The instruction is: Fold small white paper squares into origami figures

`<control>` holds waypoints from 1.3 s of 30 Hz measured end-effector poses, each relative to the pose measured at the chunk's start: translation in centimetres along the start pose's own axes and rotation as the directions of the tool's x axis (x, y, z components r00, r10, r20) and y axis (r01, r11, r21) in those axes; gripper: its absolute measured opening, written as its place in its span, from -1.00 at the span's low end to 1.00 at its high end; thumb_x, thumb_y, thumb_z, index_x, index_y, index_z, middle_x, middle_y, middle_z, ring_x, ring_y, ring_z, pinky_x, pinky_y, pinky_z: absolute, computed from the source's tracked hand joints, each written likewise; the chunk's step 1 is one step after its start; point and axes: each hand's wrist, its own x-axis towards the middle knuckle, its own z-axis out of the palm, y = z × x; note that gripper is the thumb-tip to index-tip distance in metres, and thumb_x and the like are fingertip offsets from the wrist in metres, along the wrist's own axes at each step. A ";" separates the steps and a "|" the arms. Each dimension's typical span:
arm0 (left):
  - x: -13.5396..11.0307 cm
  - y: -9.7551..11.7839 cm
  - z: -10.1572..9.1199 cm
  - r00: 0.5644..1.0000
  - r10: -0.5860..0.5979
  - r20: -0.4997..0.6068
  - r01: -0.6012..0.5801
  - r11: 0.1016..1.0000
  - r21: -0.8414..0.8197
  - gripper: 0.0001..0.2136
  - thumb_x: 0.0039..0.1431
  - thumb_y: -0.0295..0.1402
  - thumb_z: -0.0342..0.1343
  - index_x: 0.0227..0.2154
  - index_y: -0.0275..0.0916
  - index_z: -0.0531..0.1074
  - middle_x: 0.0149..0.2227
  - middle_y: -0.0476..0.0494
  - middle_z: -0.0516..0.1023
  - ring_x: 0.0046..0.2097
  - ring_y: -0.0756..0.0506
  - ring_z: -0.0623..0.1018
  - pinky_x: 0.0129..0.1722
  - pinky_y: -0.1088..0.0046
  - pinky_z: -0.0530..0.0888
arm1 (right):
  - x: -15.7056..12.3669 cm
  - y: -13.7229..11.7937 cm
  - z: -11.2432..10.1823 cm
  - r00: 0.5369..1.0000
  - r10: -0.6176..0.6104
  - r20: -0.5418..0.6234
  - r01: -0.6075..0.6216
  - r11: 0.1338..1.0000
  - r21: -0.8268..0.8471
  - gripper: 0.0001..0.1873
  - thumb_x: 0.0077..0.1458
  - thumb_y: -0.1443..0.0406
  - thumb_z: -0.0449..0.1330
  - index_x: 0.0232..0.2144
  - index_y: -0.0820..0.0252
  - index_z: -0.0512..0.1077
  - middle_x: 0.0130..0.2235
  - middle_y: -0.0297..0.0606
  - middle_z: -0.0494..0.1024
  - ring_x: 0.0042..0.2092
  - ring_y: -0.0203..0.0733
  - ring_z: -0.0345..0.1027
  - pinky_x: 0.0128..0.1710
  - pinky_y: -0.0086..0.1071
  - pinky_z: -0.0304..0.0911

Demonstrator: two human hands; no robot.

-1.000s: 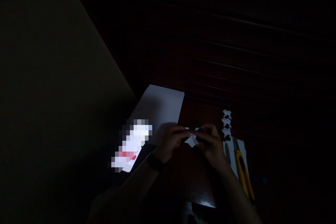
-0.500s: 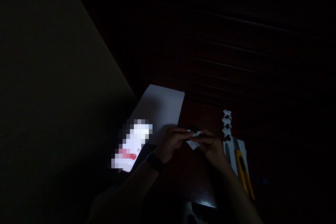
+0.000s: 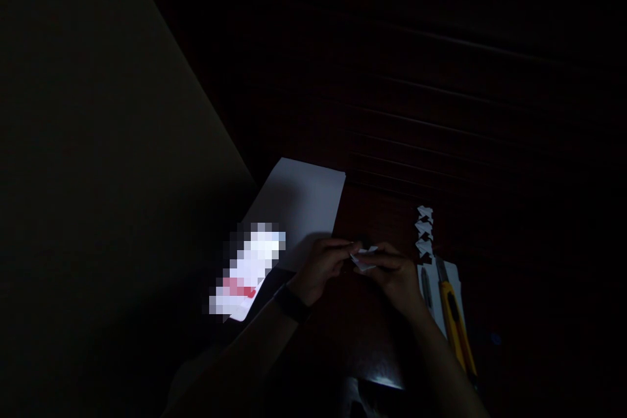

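Dim room, dark tabletop (image 3: pixel 362 339), glowing screen (image 3: pixel 252 264)

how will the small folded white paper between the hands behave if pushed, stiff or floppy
The folded paper is probably light, given how small it looks beside the right hand. Its angular folds suggest it would hold shape rather than flop, though its thin points would likely bend if pressed.

A dark table (image 3: pixel 360 333) bears paper (image 3: pixel 311 202), folded pieces (image 3: pixel 424 249).

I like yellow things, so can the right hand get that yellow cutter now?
Probably yes: the yellow cutter lies near the right hand with nothing seen covering it, though that hand is holding folded paper.
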 end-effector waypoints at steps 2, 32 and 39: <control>0.0 -0.2 0.0 1.000 0.011 0.011 -0.011 1.000 -0.015 -0.70 -0.03 -0.13 0.21 -0.45 -0.33 0.51 -0.62 0.06 0.20 -0.58 0.12 0.16 -0.64 0.57 0.02 | 0.0 -0.1 0.1 0.999 0.018 -0.027 -0.017 0.999 0.039 -0.80 -0.10 0.32 0.33 -0.34 -0.06 0.58 -0.18 -0.30 0.46 -0.13 -0.14 0.35 -0.13 -0.27 0.28; 0.4 -0.8 0.8 0.963 0.264 -0.051 -0.241 0.933 0.269 -0.81 0.04 -0.33 0.18 -0.31 -0.31 0.56 -0.24 -0.20 0.59 -0.18 -0.12 0.53 -0.16 0.42 0.41 | -0.4 0.7 1.3 0.928 0.299 -0.222 -0.171 0.871 0.460 -0.84 -0.18 0.29 0.39 -0.44 0.11 0.54 -0.33 -0.32 0.55 -0.25 -0.17 0.41 -0.16 -0.27 0.29; -0.1 -0.2 1.0 0.990 0.143 0.016 -0.144 0.980 0.133 -0.70 0.14 -0.19 0.07 -0.52 -0.32 0.50 -0.69 0.08 0.27 -0.63 0.10 0.22 -0.65 0.57 0.12 | -0.2 0.0 1.1 0.899 0.334 -0.282 -0.158 0.851 0.501 -0.37 -0.23 0.30 0.41 -0.02 0.01 0.40 -0.44 -0.45 0.43 -0.42 -0.31 0.32 -0.36 -0.40 0.26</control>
